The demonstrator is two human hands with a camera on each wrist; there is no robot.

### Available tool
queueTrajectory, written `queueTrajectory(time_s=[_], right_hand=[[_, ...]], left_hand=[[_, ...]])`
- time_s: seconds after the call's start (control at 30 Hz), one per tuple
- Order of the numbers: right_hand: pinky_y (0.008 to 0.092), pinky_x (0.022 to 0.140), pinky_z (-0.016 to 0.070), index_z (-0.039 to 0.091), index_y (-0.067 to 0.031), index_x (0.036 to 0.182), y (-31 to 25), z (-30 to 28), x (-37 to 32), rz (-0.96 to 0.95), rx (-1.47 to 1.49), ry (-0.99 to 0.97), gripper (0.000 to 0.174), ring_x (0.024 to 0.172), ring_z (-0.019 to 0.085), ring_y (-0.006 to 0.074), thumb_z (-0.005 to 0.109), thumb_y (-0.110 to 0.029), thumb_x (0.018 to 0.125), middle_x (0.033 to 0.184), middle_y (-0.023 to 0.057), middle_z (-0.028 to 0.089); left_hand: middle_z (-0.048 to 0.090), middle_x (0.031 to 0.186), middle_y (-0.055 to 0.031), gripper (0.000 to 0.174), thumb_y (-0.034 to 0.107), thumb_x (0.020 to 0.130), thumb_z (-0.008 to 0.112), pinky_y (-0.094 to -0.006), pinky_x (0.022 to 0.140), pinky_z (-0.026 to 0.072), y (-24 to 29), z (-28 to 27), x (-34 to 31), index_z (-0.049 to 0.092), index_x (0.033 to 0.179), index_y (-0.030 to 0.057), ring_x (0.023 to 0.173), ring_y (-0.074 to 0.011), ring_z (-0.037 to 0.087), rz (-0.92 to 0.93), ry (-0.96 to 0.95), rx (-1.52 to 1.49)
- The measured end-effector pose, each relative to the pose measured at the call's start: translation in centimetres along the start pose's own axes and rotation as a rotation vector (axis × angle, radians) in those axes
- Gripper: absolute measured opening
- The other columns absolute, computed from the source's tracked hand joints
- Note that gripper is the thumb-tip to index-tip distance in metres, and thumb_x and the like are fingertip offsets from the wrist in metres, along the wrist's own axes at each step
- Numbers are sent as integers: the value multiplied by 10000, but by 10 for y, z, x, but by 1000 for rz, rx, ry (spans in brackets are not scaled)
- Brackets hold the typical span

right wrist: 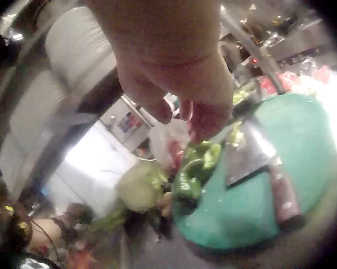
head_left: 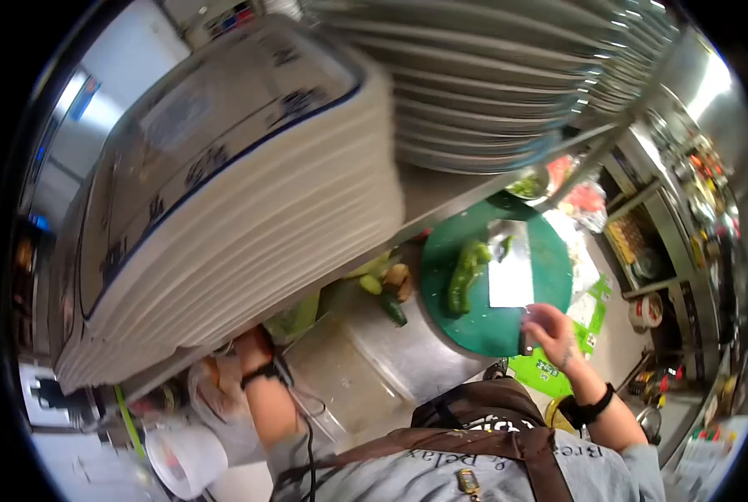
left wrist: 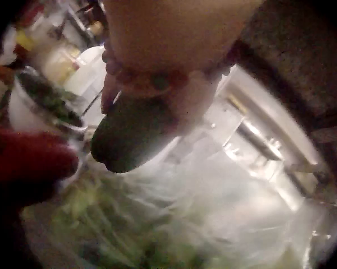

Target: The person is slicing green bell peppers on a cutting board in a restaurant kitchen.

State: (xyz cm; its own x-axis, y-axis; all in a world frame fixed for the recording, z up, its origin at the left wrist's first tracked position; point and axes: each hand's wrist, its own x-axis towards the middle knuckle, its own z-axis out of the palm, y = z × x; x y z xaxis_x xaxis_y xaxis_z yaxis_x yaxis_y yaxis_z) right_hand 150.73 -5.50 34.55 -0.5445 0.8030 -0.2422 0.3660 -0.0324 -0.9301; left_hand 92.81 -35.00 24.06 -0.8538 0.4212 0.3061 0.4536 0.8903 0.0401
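In the left wrist view my left hand point(left wrist: 193, 103) grips a dark green, blunt-ended vegetable point(left wrist: 129, 134) above a clear plastic bag point(left wrist: 224, 190) with leafy greens. The head view mostly hides this hand beneath the shelf edge. My right hand point(right wrist: 179, 89), fingers loosely bent and holding nothing, hovers over the round green cutting board point(right wrist: 241, 224). A cleaver point(head_left: 509, 268) lies flat there, its wooden handle point(right wrist: 283, 193) free of my fingers in the right wrist view. Left of the blade lies a long green pepper point(head_left: 466, 280), with a small green piece on the blade.
A shelf overhead carries stacked rectangular dishes point(head_left: 248, 243) and round plates point(head_left: 491, 100). Left of the board, a ginger-like root point(head_left: 397, 282) and a small dark green vegetable point(head_left: 393, 309) lie on the steel counter point(head_left: 449, 368). A white bucket point(head_left: 185, 460) stands at lower left.
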Motion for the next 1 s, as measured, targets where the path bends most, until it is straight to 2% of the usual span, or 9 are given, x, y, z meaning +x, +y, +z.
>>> queueTrajectory(time_s=[0.13, 0.23, 0.3, 0.37, 0.43, 0.53, 0.63, 0.83, 1.0], right_hand=[[296, 857, 537, 523, -9, 1280, -62, 60, 3, -149, 73, -311, 388, 940, 659, 167, 615, -13, 904, 1040, 93, 671], [385, 995, 473, 223, -69, 1500, -99, 96, -4, -210, 101, -488, 859, 1217, 520, 223, 754, -245, 848, 1341, 166, 509], [399, 1027, 443, 93, -134, 1537, -77, 122, -3, -383, 280, -498, 999, 1290, 439, 242, 772, -311, 826, 1421, 176, 417], [341, 1018, 419, 206, -113, 1503, -91, 92, -19, -111, 361, -522, 908, 1238, 461, 216, 779, -281, 820, 1340, 138, 482], [327, 1012, 409, 253, -91, 1470, -68, 49, -27, 44, 726, -681, 871, 1223, 469, 202, 787, -281, 810, 1306, 123, 502], [363, 1016, 404, 280, -61, 1438, -36, -24, -38, -297, 142, -666, 872, 1238, 466, 232, 789, -359, 795, 1304, 165, 486], [371, 1039, 386, 289, -35, 1456, -23, -69, -47, -341, 84, -815, 877, 1256, 452, 242, 770, -373, 805, 1340, 194, 477], [337, 1024, 404, 373, -30, 1453, 35, -147, -81, -248, 271, -508, 739, 1218, 488, 197, 729, -268, 850, 1324, 140, 540], [351, 913, 473, 468, -58, 1360, 76, -193, -113, -243, 301, -263, 586, 1092, 578, 216, 701, -201, 842, 1174, 124, 622]], left_hand=[[482, 1378, -203, 660, 241, 762, 727, -537, 1057, 336, 68, -115, -48, 482, 1340, 36, 1243, -435, 436, 249, 254, -454], [515, 1259, -199, 675, 153, 693, 747, -529, 983, 376, 166, -213, -121, 479, 1303, 47, 1152, -418, 478, 575, 236, -636], [521, 1199, -178, 718, 199, 638, 796, -480, 944, 412, 220, -239, -165, 479, 1270, 71, 1100, -377, 498, 857, 184, -777], [525, 1152, -159, 699, 251, 645, 822, -482, 891, 424, 269, -252, -214, 483, 1229, 70, 1022, -361, 508, 982, 118, -775], [488, 1214, -163, 790, 346, 623, 863, -491, 888, 423, 294, -244, -234, 472, 1258, 87, 1038, -367, 496, 1036, -27, -1001], [471, 1298, -212, 858, 383, 620, 869, -504, 963, 421, 336, -276, -248, 451, 1309, 86, 1123, -409, 515, 1267, -174, -860], [483, 1296, -255, 879, 370, 583, 876, -489, 963, 445, 366, -236, -274, 460, 1310, 104, 1141, -431, 531, 1323, -365, -1004], [542, 1219, -205, 911, 302, 559, 897, -440, 913, 477, 452, -250, -312, 449, 1322, 84, 1068, -394, 567, 1429, -483, -906], [595, 1075, -133, 865, 165, 513, 854, -434, 832, 494, 513, -256, -351, 508, 1303, 111, 964, -359, 592, 1500, -593, -776]])
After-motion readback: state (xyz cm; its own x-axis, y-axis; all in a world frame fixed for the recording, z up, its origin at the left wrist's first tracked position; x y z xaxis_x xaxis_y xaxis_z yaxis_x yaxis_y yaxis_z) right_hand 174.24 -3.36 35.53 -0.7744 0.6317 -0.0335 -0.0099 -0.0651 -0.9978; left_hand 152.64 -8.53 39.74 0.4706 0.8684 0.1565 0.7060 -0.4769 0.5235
